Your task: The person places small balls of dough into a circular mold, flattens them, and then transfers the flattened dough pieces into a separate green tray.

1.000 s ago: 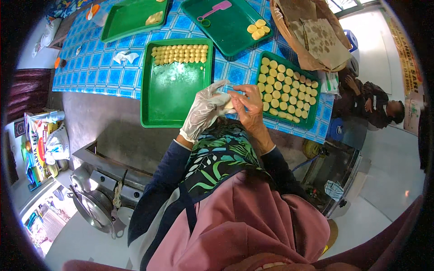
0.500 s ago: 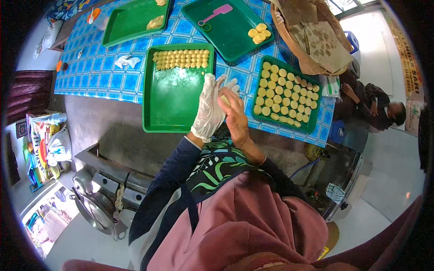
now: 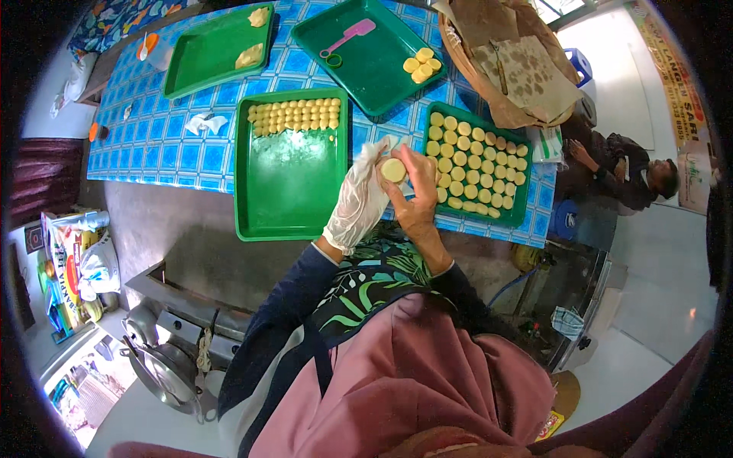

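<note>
A round, flattened pale yellow dough piece sits between my two hands, just past the table's near edge. My left hand, in a thin white glove, supports it from the left. Bare fingers of my right hand curl round its right side. To the right, a green tray holds rows of flat round dough pieces. On the left, a larger green tray has rows of small dough balls along its far end.
Farther back, one green tray carries a pink spatula, a green ring and several yellow rounds. Another tray bears two dough lumps. A paper-lined basket stands far right. Someone sits beyond the table.
My palms, pressed together before, have parted, and the flattened dough round now shows between my fingers. The view has shifted slightly, moving the table a little lower and left in the picture.
</note>
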Tool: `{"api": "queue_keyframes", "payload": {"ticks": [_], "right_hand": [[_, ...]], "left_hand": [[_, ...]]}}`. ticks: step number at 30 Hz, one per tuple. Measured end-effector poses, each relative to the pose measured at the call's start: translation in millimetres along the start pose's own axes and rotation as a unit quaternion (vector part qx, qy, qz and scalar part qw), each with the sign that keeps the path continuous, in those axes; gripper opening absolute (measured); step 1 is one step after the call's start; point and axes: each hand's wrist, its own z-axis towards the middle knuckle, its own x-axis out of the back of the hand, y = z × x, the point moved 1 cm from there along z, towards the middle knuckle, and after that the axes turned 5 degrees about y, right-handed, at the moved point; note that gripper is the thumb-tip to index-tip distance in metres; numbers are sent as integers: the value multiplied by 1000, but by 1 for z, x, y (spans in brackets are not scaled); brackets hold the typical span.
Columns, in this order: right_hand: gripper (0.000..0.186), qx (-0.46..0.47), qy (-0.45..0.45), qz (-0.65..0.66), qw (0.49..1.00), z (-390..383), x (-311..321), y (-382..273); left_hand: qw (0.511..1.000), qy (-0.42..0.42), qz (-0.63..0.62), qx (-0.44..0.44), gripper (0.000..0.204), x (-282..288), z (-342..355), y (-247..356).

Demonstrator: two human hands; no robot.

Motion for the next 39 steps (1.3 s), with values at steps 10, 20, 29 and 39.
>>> {"api": "queue_keyframes", "payload": {"ticks": [10, 20, 29, 39], "right_hand": [[53, -3, 5, 44, 999, 4, 14, 4], [46, -103, 35, 78, 991, -21, 10, 31], [42, -487, 109, 440, 746, -51, 42, 79], [28, -513, 303, 34, 803, -144, 240, 214]], "left_hand": [[997, -18, -50, 51, 40, -1, -1, -4], [953, -15, 300, -50, 61, -11, 6, -15], [969, 55, 238, -46, 65, -16, 14, -30], [925, 173, 240, -237, 63, 32, -20, 70]]}}
